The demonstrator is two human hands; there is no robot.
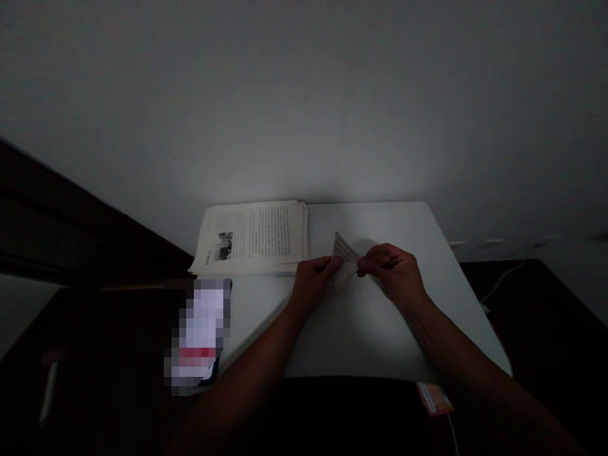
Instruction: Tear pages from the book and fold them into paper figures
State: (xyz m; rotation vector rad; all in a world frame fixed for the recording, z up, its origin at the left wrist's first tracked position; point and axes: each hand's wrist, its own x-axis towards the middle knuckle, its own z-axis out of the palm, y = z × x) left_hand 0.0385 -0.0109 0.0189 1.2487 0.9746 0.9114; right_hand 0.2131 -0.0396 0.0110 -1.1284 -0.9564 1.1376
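A small folded piece of printed paper (346,251), with a pointed top corner, is held up over the white table (361,342). My left hand (314,278) pinches its left side between thumb and fingers. At its right edge, my right hand (395,269) is closed with thumb and fingertips on the paper. Lines of print show on the upper face; the fingers hide part of both sides. Dim light keeps the exact folds from being made out.
Loose printed pages (251,237) lie stacked at the table's back left against the wall (304,114). A pixelated phone (202,329) rests at the left edge. A red-and-white card (435,399) on a cord hangs by the front edge. A white cable (506,277) runs at the right.
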